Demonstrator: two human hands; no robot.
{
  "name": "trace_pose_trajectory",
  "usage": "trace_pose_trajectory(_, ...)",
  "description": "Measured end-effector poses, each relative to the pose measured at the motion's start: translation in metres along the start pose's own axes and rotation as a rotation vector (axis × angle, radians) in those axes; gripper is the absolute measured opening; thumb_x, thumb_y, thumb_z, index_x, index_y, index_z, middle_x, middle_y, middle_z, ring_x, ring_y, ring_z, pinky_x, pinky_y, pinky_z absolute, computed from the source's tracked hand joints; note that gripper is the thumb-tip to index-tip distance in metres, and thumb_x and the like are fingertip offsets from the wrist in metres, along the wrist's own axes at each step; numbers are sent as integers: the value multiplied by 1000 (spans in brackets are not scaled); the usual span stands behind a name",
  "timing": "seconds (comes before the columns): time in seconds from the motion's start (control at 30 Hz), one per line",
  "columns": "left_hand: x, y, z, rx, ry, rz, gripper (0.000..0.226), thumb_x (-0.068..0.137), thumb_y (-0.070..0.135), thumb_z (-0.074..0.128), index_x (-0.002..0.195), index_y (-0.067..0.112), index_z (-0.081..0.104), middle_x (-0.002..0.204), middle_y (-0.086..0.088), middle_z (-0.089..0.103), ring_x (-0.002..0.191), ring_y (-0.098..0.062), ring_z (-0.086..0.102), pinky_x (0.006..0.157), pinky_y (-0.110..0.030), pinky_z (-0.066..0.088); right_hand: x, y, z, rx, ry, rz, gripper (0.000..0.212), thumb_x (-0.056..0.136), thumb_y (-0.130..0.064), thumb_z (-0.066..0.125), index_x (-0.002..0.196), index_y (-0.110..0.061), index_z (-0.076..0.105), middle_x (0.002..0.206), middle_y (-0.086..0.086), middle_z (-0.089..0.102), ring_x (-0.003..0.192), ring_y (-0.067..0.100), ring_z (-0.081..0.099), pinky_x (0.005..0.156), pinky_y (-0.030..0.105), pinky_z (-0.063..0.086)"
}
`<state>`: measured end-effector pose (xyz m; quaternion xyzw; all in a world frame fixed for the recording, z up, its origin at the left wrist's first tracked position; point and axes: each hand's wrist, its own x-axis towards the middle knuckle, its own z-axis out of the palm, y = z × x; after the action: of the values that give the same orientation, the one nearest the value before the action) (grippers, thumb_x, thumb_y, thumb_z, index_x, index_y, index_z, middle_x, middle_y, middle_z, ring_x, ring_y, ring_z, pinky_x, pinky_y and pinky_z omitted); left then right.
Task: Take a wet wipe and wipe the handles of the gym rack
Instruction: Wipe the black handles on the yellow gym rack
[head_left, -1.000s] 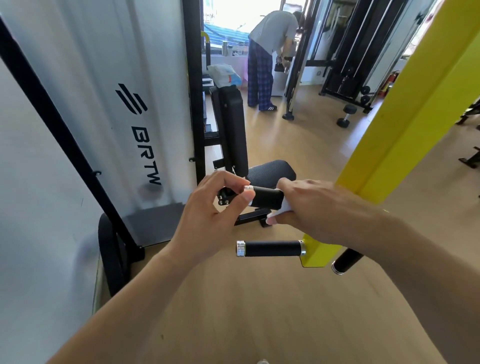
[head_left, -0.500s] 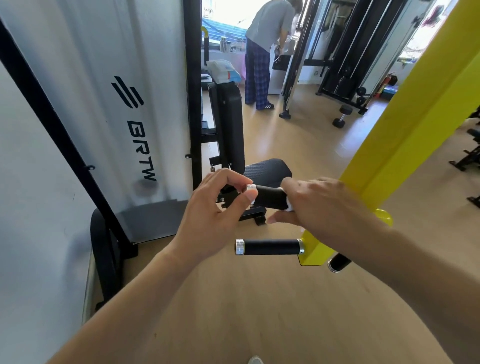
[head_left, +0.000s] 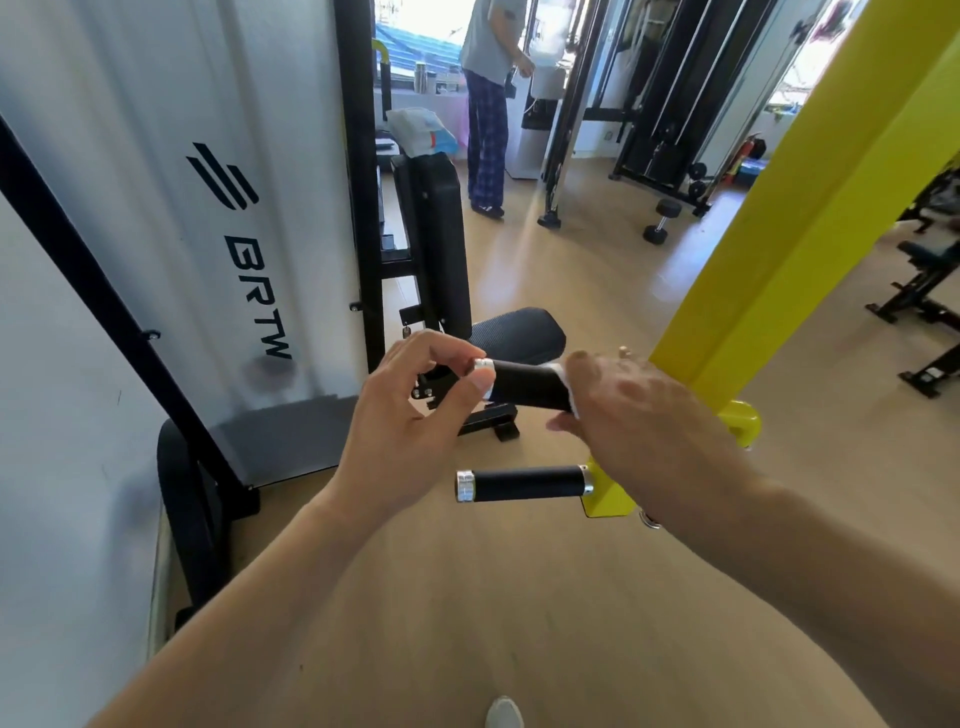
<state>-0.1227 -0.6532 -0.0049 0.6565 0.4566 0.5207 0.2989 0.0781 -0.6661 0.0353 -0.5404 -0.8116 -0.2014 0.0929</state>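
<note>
Two black rubber handles with silver end caps stick out leftward from a yellow rack arm (head_left: 810, 218). My right hand (head_left: 628, 410) wraps the upper handle (head_left: 524, 385) near its inner end, with a white wet wipe (head_left: 567, 391) showing at the edge of my palm. My left hand (head_left: 415, 415) pinches the silver cap at the free end of that handle between thumb and fingers. The lower handle (head_left: 522, 483) is bare and untouched, just below my right hand.
A white BRTW panel (head_left: 182, 208) on a black frame stands at the left. A black padded seat and backrest (head_left: 436, 249) sit behind the handles. Another person (head_left: 485, 104) stands farther back by black cable machines. A dumbbell (head_left: 662, 221) lies on the wooden floor.
My right hand has slid rightward along the upper handle toward the yellow arm, baring more black grip. My left hand keeps pinching the cap. The view shifted slightly.
</note>
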Motion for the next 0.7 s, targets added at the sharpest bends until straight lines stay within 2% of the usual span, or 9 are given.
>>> trace_pose_trajectory(0.1,0,-3,1,-29,19,-28,2,95,30,67,97,29,65,97,11,71,102,-2,61,85,0,36,-21,1,-11,122,94,-19,35,101,-32,48,114,-5,67,118,15,71,111,33,67,106,43,47)
trace_pose_trajectory(0.13,0,-4,1,-44,29,-35,3,95,30,67,98,30,66,96,11,71,101,-3,63,86,-3,38,-29,-5,-19,228,158,-38,28,101,-26,53,115,-8,70,122,12,70,113,31,66,104,43,48)
trace_pose_trajectory(0.2,-2,-7,1,-62,38,-41,7,94,30,68,101,31,68,95,12,71,100,-5,65,88,-9,43,-44,-20,-27,411,201,-103,19,97,-16,61,109,-15,75,110,2,71,98,23,67,85,37,54)
trace_pose_trajectory(0.27,-3,-9,2,-70,32,-48,12,94,29,69,105,33,69,96,14,71,99,-4,65,89,-9,44,-51,-31,-14,547,11,-55,19,98,-24,58,107,-23,75,100,-8,71,88,10,63,72,28,53)
trace_pose_trajectory(0.37,-8,-12,2,-112,29,-73,20,93,36,67,113,38,69,100,16,71,103,-3,65,91,-7,43,-42,-31,38,658,-222,245,16,99,-34,58,107,-32,71,94,-17,71,80,2,62,66,9,46)
trace_pose_trajectory(0.5,-28,-37,7,-57,105,-57,30,94,35,65,125,35,66,107,12,69,105,-10,65,92,-11,46,-35,-30,90,642,-23,440,9,97,-26,65,103,-21,62,86,-6,68,70,8,57,57,5,41)
trace_pose_trajectory(0.57,-42,-60,15,13,79,-120,29,93,26,68,122,26,70,111,12,67,106,-6,65,92,-17,51,-40,-42,104,614,-38,387,16,95,-33,66,105,-22,64,93,-9,67,88,12,60,74,11,44)
trace_pose_trajectory(0.6,-49,-72,19,51,38,-160,30,92,25,70,122,24,70,113,13,66,107,-4,64,93,-19,52,-44,-50,110,564,-84,331,29,94,-45,64,113,-23,65,106,-9,69,104,15,59,89,22,46)
trace_pose_trajectory(0.7,-63,-94,26,63,-69,-254,35,93,33,69,127,27,68,119,21,64,112,3,61,93,-12,49,-53,-60,116,374,-216,178,68,96,-71,32,145,-26,48,151,-6,48,144,17,36,120,46,18)
